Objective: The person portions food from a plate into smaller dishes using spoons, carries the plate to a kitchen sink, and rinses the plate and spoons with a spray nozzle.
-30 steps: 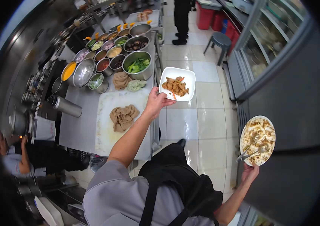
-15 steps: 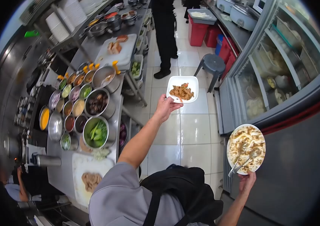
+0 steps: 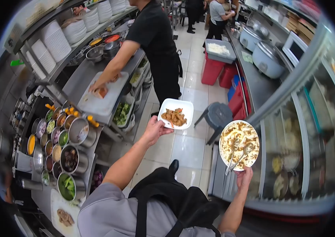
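Observation:
My left hand (image 3: 155,129) grips the near edge of a square white bowl (image 3: 187,114), its thumb on the rim. Brown chunks of cooked food (image 3: 174,117) lie in that bowl. Held out to the right, a larger oval white plate (image 3: 240,134) is smeared with brown and white food remains. Two metal utensils, seemingly spoons (image 3: 235,158), rest on it with handles toward me. My right hand (image 3: 245,176) is closed on the plate's lower rim, its fingers partly hidden underneath.
On the left counter stand several metal pots of ingredients (image 3: 69,158) and a cutting board (image 3: 108,98), where a co-worker (image 3: 155,47) handles meat. A grey stool (image 3: 214,114), red bins (image 3: 211,69) and a glass-door fridge (image 3: 286,158) line the right side.
I have moved forward along the aisle, both dishes still in my hands. The co-worker, earlier seen only from the legs, now shows an arm reaching to the meat on the board.

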Tool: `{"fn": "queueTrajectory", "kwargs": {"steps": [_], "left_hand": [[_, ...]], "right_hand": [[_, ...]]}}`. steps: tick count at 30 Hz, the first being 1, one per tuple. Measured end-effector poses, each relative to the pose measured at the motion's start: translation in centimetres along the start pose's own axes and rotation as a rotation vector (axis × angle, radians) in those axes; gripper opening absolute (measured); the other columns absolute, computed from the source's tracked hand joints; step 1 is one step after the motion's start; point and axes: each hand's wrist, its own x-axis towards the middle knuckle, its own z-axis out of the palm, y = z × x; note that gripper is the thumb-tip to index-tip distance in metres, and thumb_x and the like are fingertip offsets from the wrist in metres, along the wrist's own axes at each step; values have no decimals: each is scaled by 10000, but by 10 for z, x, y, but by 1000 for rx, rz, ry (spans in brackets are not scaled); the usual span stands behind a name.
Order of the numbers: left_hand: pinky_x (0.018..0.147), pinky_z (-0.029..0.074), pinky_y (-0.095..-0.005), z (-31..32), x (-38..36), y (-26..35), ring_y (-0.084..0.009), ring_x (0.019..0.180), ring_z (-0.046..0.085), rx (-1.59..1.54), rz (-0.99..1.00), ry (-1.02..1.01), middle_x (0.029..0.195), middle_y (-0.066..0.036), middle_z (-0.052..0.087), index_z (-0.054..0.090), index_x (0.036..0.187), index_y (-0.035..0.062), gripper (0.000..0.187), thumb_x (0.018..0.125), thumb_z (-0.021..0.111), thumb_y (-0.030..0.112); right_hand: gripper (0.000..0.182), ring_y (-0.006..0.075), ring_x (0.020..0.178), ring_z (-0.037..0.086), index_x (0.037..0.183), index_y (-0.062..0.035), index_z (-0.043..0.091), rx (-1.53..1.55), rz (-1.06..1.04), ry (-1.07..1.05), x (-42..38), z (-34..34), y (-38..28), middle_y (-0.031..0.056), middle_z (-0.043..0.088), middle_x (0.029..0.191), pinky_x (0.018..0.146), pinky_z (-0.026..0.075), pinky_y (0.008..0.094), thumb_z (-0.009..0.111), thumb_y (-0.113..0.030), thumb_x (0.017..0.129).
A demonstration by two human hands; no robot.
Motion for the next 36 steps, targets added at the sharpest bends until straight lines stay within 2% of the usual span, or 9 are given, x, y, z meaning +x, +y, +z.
{"fn": "queueTrajectory", "kwargs": {"steps": [5,13,18,23,26,28,30,32,36], "left_hand": [[754,628,-374,36,162,28,-349,880,718,11,-23,6,1084,-250,626,361,1166,-1,254,926,437,29],[688,638,-362,122,470,42,-368,846,717,-135,12,-107,1076,-274,616,300,1212,-17,325,919,438,16],[666,636,-354,160,623,74,-354,831,718,-145,17,-88,1042,-279,626,287,1208,-8,328,912,428,9],[699,631,-360,179,787,127,-376,859,713,-86,100,-49,1053,-282,619,314,1168,-8,309,881,426,7],[701,628,-358,194,882,164,-361,836,713,-67,119,6,1036,-273,620,330,1159,-18,275,898,411,16],[690,642,-363,207,966,179,-351,804,717,-67,200,-10,1035,-268,616,313,1169,-39,295,912,447,19],[697,645,-366,224,1053,203,-354,798,718,0,159,-20,1033,-272,611,300,1177,-40,308,915,451,16],[678,645,-364,246,1134,207,-360,793,719,14,180,-36,1032,-275,610,290,1192,-40,317,920,445,14],[648,640,-354,316,1260,231,-361,793,721,-17,66,-56,1037,-272,614,297,1200,-42,319,928,447,27]], "right_hand": [[342,239,839,704,1204,10,547,-81,-24,7,139,59,-34,127,663,1090,610,636,375,531,-117,886],[357,226,819,706,1201,20,544,-93,-33,158,284,85,-28,132,662,1089,560,627,357,541,-123,874],[378,246,863,709,1216,24,540,-10,-69,197,421,117,-23,142,658,1118,574,624,354,537,-94,857],[427,278,1064,659,1256,36,526,100,-66,126,584,172,-37,145,630,1203,839,606,417,522,-55,839],[405,281,1005,686,1254,38,528,93,-82,184,673,184,-40,146,638,1199,761,629,417,508,-84,868],[416,269,1028,675,1247,41,544,47,-43,227,722,189,-55,145,640,1190,813,608,399,533,-90,852],[396,254,1048,661,1219,33,569,-46,-133,264,758,203,-66,143,640,1184,853,584,389,548,-108,849],[383,242,1075,644,1199,34,584,-40,-96,288,777,218,-79,135,637,1191,894,555,378,555,-106,844],[433,249,1094,638,1238,42,563,-43,-123,452,826,235,-79,131,624,1227,910,550,383,561,-97,828]]}}
